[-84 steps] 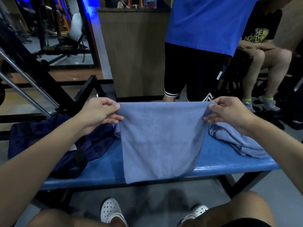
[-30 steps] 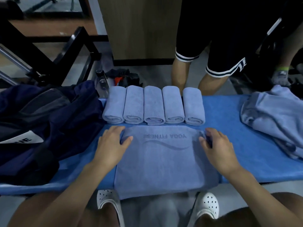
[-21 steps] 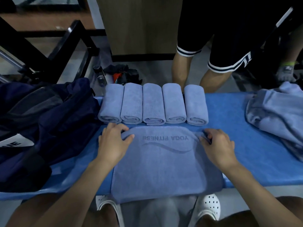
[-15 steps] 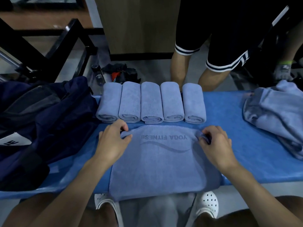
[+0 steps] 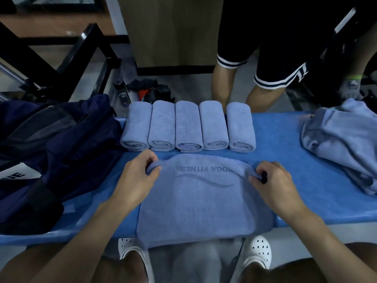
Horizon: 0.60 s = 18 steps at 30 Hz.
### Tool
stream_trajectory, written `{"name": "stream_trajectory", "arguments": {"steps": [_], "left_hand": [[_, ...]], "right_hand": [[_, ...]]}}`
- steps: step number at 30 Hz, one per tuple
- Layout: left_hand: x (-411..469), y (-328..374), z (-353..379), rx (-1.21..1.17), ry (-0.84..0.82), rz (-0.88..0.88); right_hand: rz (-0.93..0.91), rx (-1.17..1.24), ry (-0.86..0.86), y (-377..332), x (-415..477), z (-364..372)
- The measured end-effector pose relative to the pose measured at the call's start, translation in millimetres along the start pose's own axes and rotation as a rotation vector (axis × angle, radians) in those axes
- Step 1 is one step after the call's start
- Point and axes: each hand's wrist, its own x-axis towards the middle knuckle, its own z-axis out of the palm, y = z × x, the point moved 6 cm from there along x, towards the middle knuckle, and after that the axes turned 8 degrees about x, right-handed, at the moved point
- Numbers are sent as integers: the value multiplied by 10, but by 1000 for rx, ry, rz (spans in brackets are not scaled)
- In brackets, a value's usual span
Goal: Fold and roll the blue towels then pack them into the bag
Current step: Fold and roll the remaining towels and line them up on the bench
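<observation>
A folded blue towel (image 5: 204, 203) lies flat on the blue table (image 5: 285, 160), its near edge hanging over the table's near side (the printed lettering reads upside down from here). The left hand (image 5: 136, 180) pinches the towel's far left corner, the right hand (image 5: 273, 184) pinches the far right corner, both lifting it slightly. Just beyond it, five rolled towels (image 5: 188, 125) sit side by side. A dark navy bag (image 5: 61, 150) rests at the left, and a heap of unfolded towels (image 5: 342, 139) at the right.

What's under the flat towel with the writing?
The blue bench supports the flat towel, whose near edge overhangs the front. Anything else beneath is covered.
</observation>
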Motion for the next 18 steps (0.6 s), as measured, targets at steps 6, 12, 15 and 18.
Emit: {"name": "stream_trajectory", "arguments": {"steps": [6,12,15,18], "left_hand": [[15,-2,-32,17,16,-7],[4,9,-49,-15,36,7],[6,32,-85,-89,63,46],[-25,124,-178,-169,86,100]], "right_hand": [[43,33,17,-3,38,11],[59,72,35,6,14,-79],[57,112,78,9,-4,-132],[110,260,89,62,-25,-194]]}}
